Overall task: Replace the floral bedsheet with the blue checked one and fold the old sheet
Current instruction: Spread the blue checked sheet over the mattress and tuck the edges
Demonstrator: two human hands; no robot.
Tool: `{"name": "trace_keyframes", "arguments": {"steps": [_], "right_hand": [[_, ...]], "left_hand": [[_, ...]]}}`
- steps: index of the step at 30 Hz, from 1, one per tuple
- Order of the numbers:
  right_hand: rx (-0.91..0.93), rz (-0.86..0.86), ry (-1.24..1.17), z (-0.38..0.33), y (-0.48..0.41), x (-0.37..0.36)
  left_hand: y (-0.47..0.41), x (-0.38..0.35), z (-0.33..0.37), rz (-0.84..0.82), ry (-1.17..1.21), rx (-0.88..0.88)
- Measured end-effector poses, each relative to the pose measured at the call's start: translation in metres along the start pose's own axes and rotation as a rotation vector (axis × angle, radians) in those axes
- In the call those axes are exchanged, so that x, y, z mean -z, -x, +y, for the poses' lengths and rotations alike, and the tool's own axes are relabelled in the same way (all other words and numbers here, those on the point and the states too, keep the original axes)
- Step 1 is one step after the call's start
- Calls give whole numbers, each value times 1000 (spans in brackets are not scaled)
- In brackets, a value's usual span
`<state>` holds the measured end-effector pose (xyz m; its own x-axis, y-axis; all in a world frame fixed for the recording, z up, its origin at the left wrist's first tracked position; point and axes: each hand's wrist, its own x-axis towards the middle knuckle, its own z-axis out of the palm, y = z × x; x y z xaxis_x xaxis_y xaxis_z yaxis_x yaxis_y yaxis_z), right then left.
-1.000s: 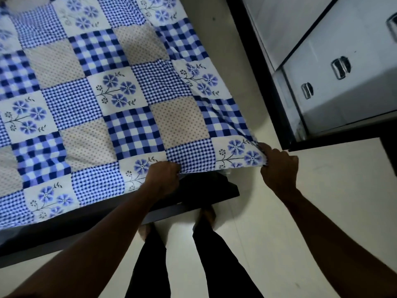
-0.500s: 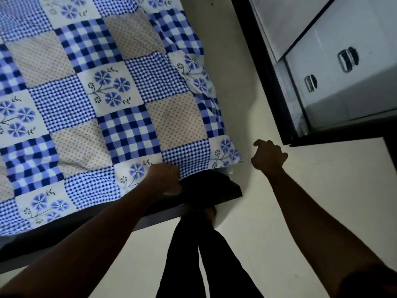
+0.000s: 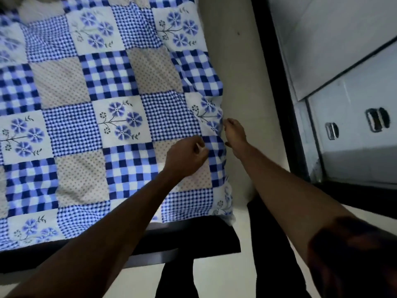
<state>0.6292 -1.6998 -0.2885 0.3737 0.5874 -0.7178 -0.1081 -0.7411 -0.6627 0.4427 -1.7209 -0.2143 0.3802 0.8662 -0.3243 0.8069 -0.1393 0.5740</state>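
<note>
The blue checked patchwork sheet [image 3: 111, 87] lies spread over the bed, with flower, gingham and dotted squares. Its right side hangs over the mattress edge. My left hand [image 3: 187, 157] rests on the sheet near that right edge with its fingers curled, pinching the fabric. My right hand [image 3: 235, 134] is beside the bed's right side, its fingers stretched out and touching the hanging sheet edge. The old floral sheet is not in view.
The dark bed frame [image 3: 193, 244] juts out at the foot corner. A pale floor strip [image 3: 240, 61] runs between the bed and a grey cabinet [image 3: 354, 158] with metal handles [image 3: 332, 131]. My legs in dark trousers [image 3: 270, 254] stand at the bed corner.
Both hands left the sheet's foot edge and moved up along the bed's right side. The right hand let go first, then reached to the side edge; the view shifted forward.
</note>
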Motion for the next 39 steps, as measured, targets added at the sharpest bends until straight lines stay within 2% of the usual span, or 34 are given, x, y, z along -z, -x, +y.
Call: {"name": "trace_keyframes", "arguments": {"steps": [4, 6, 7, 9, 11, 13, 15, 19, 20, 22, 26, 29, 32, 35, 39], "right_hand": [[110, -126, -37, -40, -53, -14], [251, -182, 118, -51, -68, -16], [322, -162, 225, -51, -74, -12], [439, -9, 330, -47, -82, 6], [546, 165, 292, -42, -79, 36], [633, 232, 248, -30, -73, 70], [584, 203, 279, -3, -66, 103], [255, -139, 520, 36, -64, 150], [204, -178, 589, 39, -66, 151], [143, -172, 528, 25, -79, 136], [46, -172, 83, -59, -125, 71], [89, -231, -43, -159, -150, 26], [130, -255, -81, -245, -180, -11], [215, -219, 31, -314, -221, -38], [212, -207, 35, -379, -271, -71]], "left_hand": [[-51, -3, 26, 184, 57, 90], [-76, -5, 39, 229, 58, 193], [-87, -7, 45, 231, 56, 268], [-106, -13, 59, 223, 54, 359], [-117, -17, 70, 182, 41, 393], [-123, -21, 81, 118, 4, 403], [-128, -21, 91, 112, -47, 408], [-156, -12, 102, 257, -10, 382], [-164, -7, 102, 286, 6, 375], [-185, 4, 101, 344, 17, 352], [-228, 34, 96, 467, 71, 332], [-262, 61, 91, 497, 114, 373], [-303, 85, 86, 490, 121, 382], [-359, 109, 78, 492, 105, 342], [-421, 131, 67, 401, 26, 448]]}}
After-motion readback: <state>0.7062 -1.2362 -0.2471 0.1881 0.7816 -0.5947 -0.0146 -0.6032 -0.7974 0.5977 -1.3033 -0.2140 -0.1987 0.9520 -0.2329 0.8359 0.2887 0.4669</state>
